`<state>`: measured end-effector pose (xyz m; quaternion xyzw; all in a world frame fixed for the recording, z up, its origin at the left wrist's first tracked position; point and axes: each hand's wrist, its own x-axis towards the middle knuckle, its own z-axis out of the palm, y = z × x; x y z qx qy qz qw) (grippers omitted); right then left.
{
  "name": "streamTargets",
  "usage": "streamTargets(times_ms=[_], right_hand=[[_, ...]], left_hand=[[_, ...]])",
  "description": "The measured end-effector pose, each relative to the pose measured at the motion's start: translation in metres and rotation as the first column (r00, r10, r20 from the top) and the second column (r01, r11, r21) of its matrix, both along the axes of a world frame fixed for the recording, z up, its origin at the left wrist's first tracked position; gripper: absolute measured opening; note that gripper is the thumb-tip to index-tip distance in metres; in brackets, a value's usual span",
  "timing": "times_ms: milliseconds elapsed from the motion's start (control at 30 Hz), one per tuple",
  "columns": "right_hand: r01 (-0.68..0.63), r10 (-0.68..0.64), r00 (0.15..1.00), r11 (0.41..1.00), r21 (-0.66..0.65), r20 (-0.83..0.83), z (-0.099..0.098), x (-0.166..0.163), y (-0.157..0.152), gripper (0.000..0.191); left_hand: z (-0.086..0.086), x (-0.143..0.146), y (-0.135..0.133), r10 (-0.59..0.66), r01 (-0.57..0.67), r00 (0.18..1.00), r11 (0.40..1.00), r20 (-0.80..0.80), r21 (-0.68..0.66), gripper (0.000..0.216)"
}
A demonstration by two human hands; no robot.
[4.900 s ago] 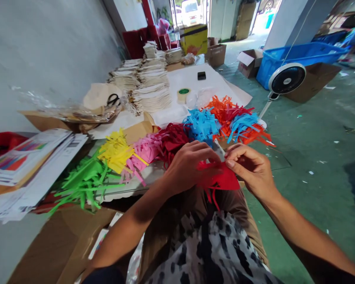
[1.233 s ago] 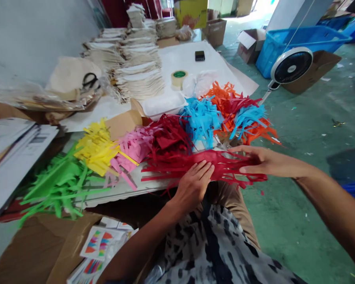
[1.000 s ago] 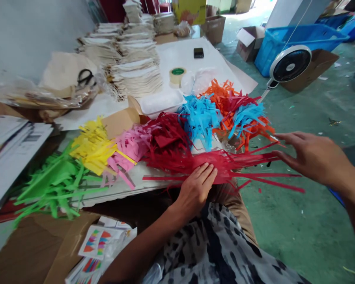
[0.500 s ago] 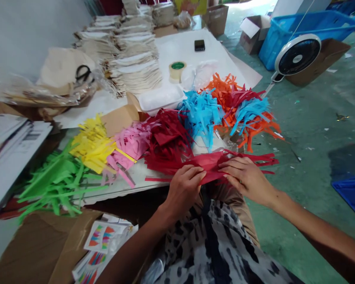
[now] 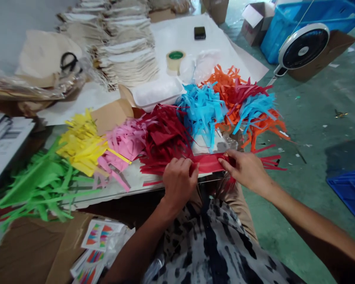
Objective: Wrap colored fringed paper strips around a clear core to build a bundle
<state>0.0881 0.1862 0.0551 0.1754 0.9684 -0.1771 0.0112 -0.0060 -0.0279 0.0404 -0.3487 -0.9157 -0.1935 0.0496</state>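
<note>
A red tissue-paper tassel [image 5: 208,163] with cut strips at both ends stretches along the table's front edge. My left hand [image 5: 180,176] is closed on its left part, fingers curled over the top. Farther right, my right hand [image 5: 245,167] pinches the paper between thumb and fingers. The smooth uncut middle lies between the hands, and strips stick out past each one. Directly behind rests a heap of dark red tassels [image 5: 165,132]. Blue tassels [image 5: 201,108] sit to its right, and pink tassels [image 5: 127,138] to its left.
Yellow [image 5: 83,144] and green tassels [image 5: 44,181] lie leftward, orange tassels [image 5: 225,85] at the right. Behind are a white foam tray [image 5: 156,94], a tape roll [image 5: 175,61] and cloth stacks [image 5: 127,59]. A fan [image 5: 304,49] stands right; a cardboard box [image 5: 32,248] is lower left.
The red paper between my hands has become a narrower, flatter band. My right hand has shifted from lying over the paper to pinching it. The camera view has tilted slightly.
</note>
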Motion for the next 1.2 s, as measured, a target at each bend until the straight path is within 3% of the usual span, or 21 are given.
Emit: streamTargets(times_ms=[100, 367, 500, 600, 700, 800, 900, 967, 1067, 1200], right_hand=[[0.011, -0.014, 0.999, 0.996, 0.085, 0.037, 0.001, 0.000, -0.008, 0.034], [0.002, -0.014, 0.997, 0.988, 0.154, 0.076, 0.001, -0.004, -0.014, 0.034], [0.008, -0.025, 0.996, 0.979, 0.205, 0.083, 0.002, -0.004, -0.016, 0.035], [0.029, -0.041, 0.998, 0.963, 0.269, 0.038, 0.002, 0.000, -0.002, 0.034], [0.106, -0.070, 0.992, 0.915, 0.388, -0.105, 0.004, 0.011, 0.022, 0.029], [0.079, 0.072, 0.952, 0.880, 0.468, -0.297, 0.004, 0.027, 0.029, 0.028], [-0.207, 0.390, 0.836, 0.876, 0.436, -0.386, -0.003, 0.041, 0.008, 0.034], [-0.350, 0.509, 0.772, 0.841, 0.414, -0.382, -0.012, 0.046, -0.009, 0.037], [-0.359, 0.505, 0.776, 0.847, 0.392, -0.378, -0.025, 0.051, -0.016, 0.039], [-0.377, 0.496, 0.771, 0.861, 0.340, -0.399, -0.032, 0.056, 0.004, 0.036]], left_hand=[[-0.001, -0.004, 0.003, 0.006, -0.007, 1.000, 0.999, -0.028, -0.035, 0.023], [0.001, -0.009, 0.007, -0.018, 0.014, 0.999, 0.992, -0.033, -0.127, 0.020], [0.003, -0.006, 0.009, -0.023, 0.006, 0.992, 0.992, -0.128, -0.126, 0.017], [0.002, -0.005, 0.010, -0.159, 0.150, 0.950, 0.987, -0.269, -0.057, 0.025], [-0.002, -0.009, 0.013, -0.347, 0.369, 0.849, 0.929, -0.398, -0.024, 0.032], [-0.006, -0.013, 0.017, -0.454, 0.484, 0.771, 0.873, -0.446, -0.052, 0.023], [-0.007, -0.013, 0.019, -0.482, 0.496, 0.750, 0.863, -0.453, -0.095, 0.020], [-0.006, -0.011, 0.017, -0.490, 0.490, 0.752, 0.863, -0.441, -0.122, 0.024], [-0.002, -0.009, 0.007, -0.548, 0.531, 0.745, 0.832, -0.379, -0.160, 0.034], [0.004, -0.018, -0.020, -0.610, 0.593, 0.749, 0.791, -0.259, -0.150, 0.045]])
